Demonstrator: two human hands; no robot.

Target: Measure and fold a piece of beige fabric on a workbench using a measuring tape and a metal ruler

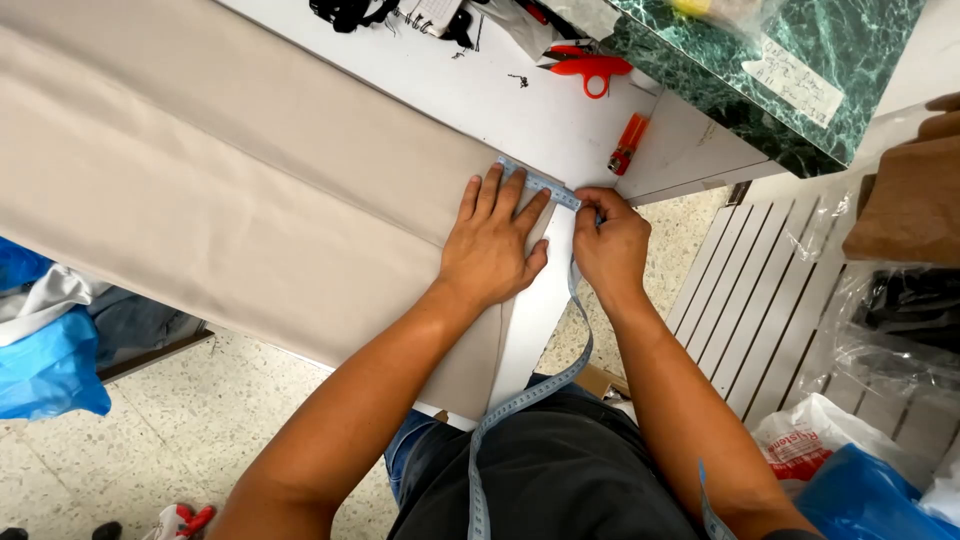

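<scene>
Flat on the beige cloth [250, 190], at its corner edge on the white bench [500, 100], lies the left hand [490, 245], its grip spread wide. Just beside the cloth edge, the right hand [608, 245] pinches a blue measuring tape [540, 185]. Beyond the tape sit red scissors [590, 68].

We're looking at a bright, evenly lit scene, the light falling from overhead with no hard shadows. Only a soft shade sits under the left hand [492, 245] on the beige fabric [230, 170]. The white table [520, 110] runs close to washed out, and we catch small glints on the clear plastic wrap [880, 310] at right. Focus holds well in the middle; toward the edges we see slight softness, and straight lines bow from the wide lens.
</scene>
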